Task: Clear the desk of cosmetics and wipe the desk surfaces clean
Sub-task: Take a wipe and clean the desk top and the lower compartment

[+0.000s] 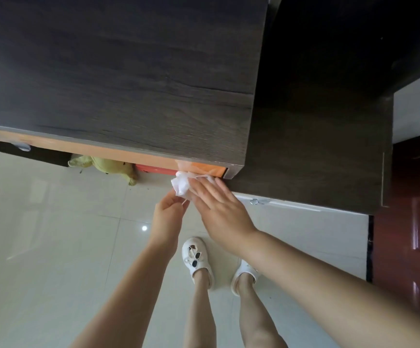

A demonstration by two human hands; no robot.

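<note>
Pale tiled floor (53, 234), nearest the viewer: two bare legs ending in white slippers (197, 257), well below the front corner of the surface.

Left hand (170, 217): just below that corner, fingers loosely curled with the tips gathered at the lower edge of the tissue; whether they actually pinch it cannot be told.

Right hand (220, 209): just beside the left hand, nearer the corner; palm down, fingers (205, 183) straight and laid flat against the tissue, pressing it, not curled round it.

White tissue (181, 185): crumpled wad, directly under the front edge of the surface close to its corner, touching both hands.

Orange plastic bag (201, 169): thin, translucent, tucked under the front edge at the corner, just above the tissue.

Yellow cloth item (108, 167): on the floor beneath the front edge, well to the left of the corner; kind not legible.

Dark wood-grain surface (118, 71): orange-edged front lip, its corner at the hands.

Dark cabinet side (317, 146): beyond the corner, to the right; reddish door (414, 222) further right
</note>
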